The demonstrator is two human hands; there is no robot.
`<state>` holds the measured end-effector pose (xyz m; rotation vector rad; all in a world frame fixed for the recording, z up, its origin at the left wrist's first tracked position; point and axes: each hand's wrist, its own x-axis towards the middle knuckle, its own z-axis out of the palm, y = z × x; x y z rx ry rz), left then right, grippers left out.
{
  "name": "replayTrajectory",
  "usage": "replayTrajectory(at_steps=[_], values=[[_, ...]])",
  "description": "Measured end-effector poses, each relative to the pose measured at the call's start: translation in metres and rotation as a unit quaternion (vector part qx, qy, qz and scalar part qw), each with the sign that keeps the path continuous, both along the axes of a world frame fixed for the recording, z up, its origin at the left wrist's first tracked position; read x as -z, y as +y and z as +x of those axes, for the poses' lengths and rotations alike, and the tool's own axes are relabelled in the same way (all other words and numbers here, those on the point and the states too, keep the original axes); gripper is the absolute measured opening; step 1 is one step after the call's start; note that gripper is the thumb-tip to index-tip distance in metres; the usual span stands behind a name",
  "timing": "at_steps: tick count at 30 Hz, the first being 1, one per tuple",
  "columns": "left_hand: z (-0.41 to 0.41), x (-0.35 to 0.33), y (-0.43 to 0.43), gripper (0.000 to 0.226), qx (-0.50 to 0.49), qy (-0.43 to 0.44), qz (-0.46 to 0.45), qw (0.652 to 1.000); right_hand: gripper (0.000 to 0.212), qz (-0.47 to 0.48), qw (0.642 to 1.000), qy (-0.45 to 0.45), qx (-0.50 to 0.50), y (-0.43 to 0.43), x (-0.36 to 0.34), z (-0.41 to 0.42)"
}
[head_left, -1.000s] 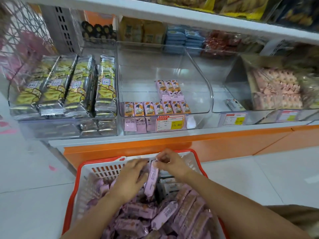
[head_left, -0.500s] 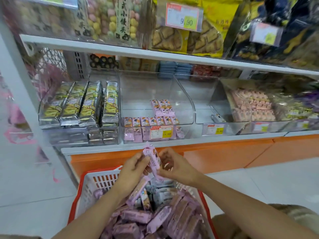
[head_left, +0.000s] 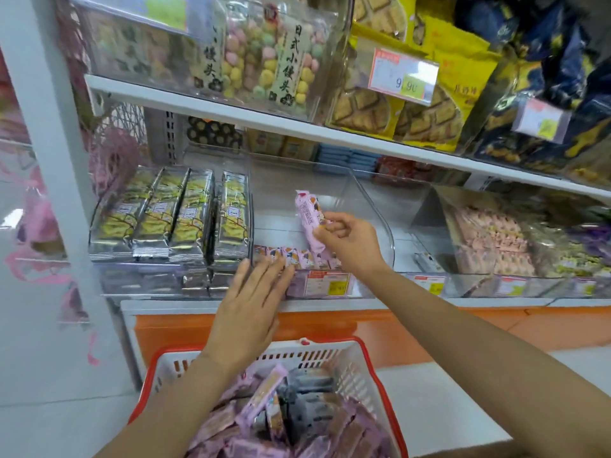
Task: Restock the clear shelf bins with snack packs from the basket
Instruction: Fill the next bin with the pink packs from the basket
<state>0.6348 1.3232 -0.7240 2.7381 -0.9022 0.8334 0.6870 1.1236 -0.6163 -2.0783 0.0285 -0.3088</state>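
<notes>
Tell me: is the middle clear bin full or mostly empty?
Mostly empty: only a low row of pink packs lies at the front of the clear bin.

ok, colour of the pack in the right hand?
Pale pink-lilac with printed graphics: the snack pack in the right hand, clearest in the head view.

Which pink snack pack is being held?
The pink pack pinched by the right hand over the middle clear bin; the others lie in that bin or the red basket.
</notes>
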Motion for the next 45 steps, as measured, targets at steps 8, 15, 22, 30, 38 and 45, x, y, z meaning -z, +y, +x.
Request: replayTrajectory(at_steps=[8,15,22,30,38,45], values=[[0.018,0.021,-0.008,0.066,0.009,-0.087,-0.081,0.993,0.038,-0.185,0.979,0.064,0.060,0.007,0.025,0.077],[0.026,0.031,-0.014,0.050,0.005,-0.121,-0.086,0.989,0.029,-0.304,0.945,0.110,0.051,0.009,0.048,0.104],[0.028,0.034,-0.016,0.045,-0.009,-0.137,-0.089,0.986,0.020,-0.289,0.946,0.134,0.052,0.007,0.054,0.110],[0.020,0.024,-0.016,0.056,-0.006,-0.120,-0.090,0.989,0.042,-0.299,0.947,0.119,-0.022,-0.003,0.039,0.089],[0.003,0.011,-0.013,0.064,-0.003,-0.065,-0.081,0.995,0.020,-0.083,0.991,-0.022,-0.106,0.010,-0.009,0.002],[-0.034,0.043,-0.001,0.054,0.044,0.006,0.004,0.999,0.011,-0.009,0.976,-0.024,-0.216,0.007,0.032,-0.083]])
